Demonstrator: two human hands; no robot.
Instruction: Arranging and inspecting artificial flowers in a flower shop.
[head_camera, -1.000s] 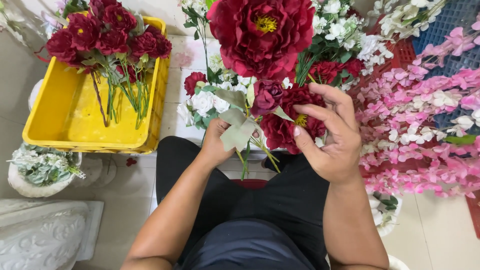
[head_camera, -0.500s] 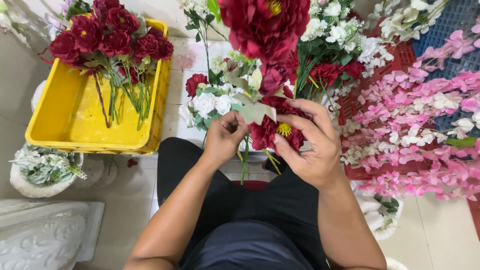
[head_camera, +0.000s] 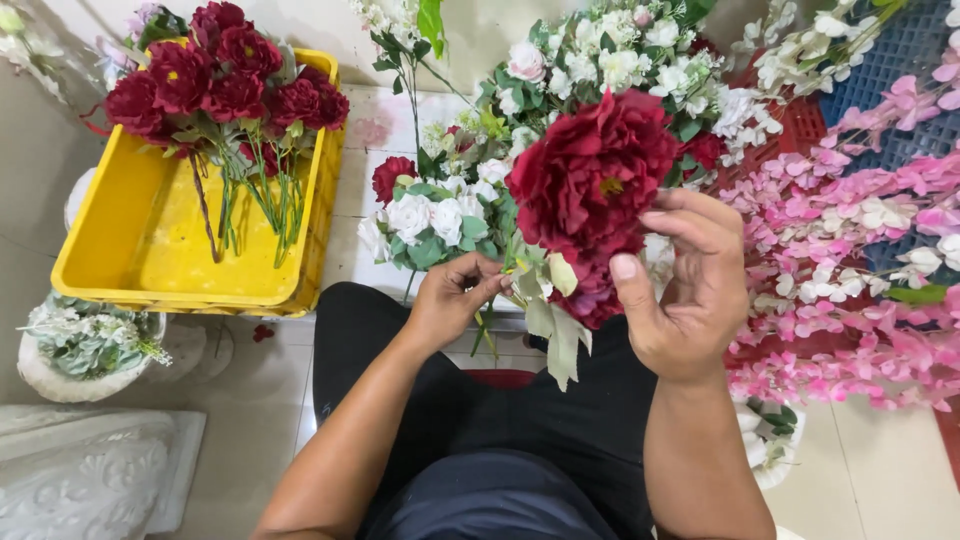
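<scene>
A large dark red artificial peony (head_camera: 590, 180) with pale green leaves (head_camera: 555, 325) below it is held up in front of me. My right hand (head_camera: 685, 290) grips the bloom from the right, thumb on its lower petals. My left hand (head_camera: 455, 300) pinches the stem and leaves just under the flower. Both hands hover above my lap in black trousers (head_camera: 560, 420).
A yellow crate (head_camera: 160, 250) at left holds a bunch of dark red flowers (head_camera: 225, 75). White rose bunches (head_camera: 430, 220) lie ahead, pink blossom sprays (head_camera: 850, 260) at right. A white pot of pale foliage (head_camera: 85, 340) and a carved white slab (head_camera: 80, 480) sit at lower left.
The red flower has been turned and lifted, its bloom now facing me. My right hand moved up and to the right along it, while my left hand stayed at the stem.
</scene>
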